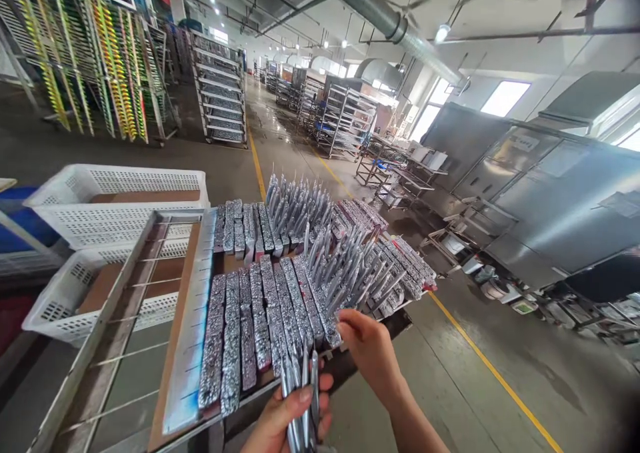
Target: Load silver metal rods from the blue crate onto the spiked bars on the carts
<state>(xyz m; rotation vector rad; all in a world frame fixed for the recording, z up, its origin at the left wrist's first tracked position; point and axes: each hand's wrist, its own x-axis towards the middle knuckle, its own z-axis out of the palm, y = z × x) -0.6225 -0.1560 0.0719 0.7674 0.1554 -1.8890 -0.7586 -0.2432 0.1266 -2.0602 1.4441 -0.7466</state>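
My left hand [295, 410] is closed round a bunch of slender silver pieces [299, 380], shaped like small fishing lures, with their pointed tips up. It is at the near edge of the table, in front of the speckled silver-grey bars [273, 306]. My right hand [367, 346] has its fingers pinched together by the near end of a bar; what is between them, if anything, is hidden. Just beyond it, many more silver pieces [340, 266] stand stuck upright or tilted in the bars. Another dense cluster [295, 206] stands in the back row.
A metal rack frame [107, 306] lies left of the bars, beside white perforated baskets [120, 200]. Coloured strips hang on a rack [100, 66] at far left. A wheeled shelf rack [220, 93] stands behind, and large metal cabinets [540, 180] line the right.
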